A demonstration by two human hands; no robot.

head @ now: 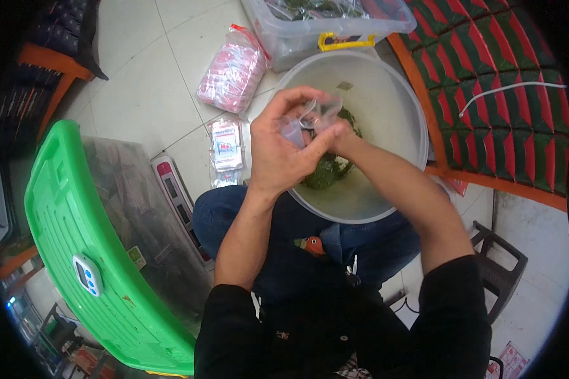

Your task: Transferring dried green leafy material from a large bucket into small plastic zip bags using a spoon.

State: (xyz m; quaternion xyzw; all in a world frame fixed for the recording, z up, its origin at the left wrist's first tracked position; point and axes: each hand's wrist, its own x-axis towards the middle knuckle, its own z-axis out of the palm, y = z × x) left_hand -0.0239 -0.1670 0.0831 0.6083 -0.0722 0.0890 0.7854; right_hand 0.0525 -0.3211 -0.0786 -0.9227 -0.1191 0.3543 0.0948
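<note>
Over a round translucent plastic tub [389,99], my left hand [284,147] holds a small clear plastic bag [322,111], its thumb and fingers curled round it. My right hand [344,137] is at the bag's other side, largely behind the bag and the left thumb; what its fingers grip is hidden. Dark green shredded matter [325,175] lies in the tub below the hands. A small square piece [345,85] rests on the tub's inside near the far side.
A clear box with a yellow latch [346,41] stands beyond the tub. Left are a bag of pink-and-white packets [232,71], printed sachets [226,144], a pink-ended scale [173,189] and a green lid [76,199] bearing a timer [87,275]. Right stands an orange-framed rack [431,118].
</note>
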